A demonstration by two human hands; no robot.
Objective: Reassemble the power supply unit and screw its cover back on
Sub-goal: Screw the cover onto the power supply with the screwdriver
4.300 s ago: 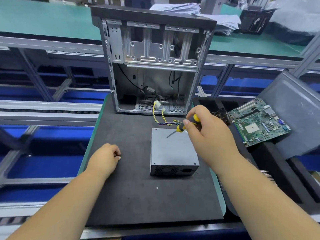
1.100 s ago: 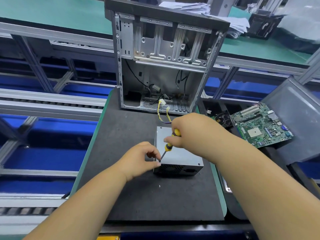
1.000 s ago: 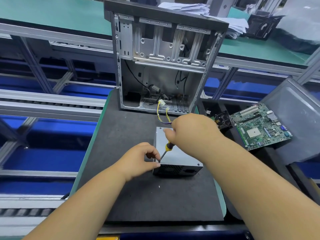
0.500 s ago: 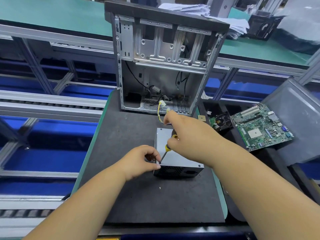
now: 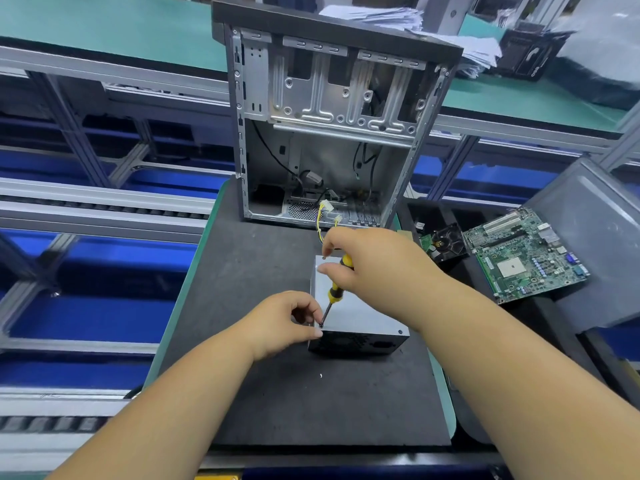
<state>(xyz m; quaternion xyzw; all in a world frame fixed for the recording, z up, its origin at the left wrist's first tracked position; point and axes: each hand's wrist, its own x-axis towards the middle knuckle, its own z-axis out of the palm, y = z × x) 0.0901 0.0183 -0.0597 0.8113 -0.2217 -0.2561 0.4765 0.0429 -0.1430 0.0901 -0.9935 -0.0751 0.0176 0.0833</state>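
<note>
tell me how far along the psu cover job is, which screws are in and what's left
Done: the cover sits on the power supply unit, with screws at its near-right and far-left corners. In hand: the right hand holds the screwdriver tip at the near-left corner while the left hand steadies there. Left: seating that screw; the far-right corner is hidden.

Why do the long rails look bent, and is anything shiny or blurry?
Head view: the wide lens bows the rails near the edges; the power supply cover shows a soft sheen, no harsh glare; hands, screwdriver and motherboard look sharp; the far right corner is smeared.
</note>
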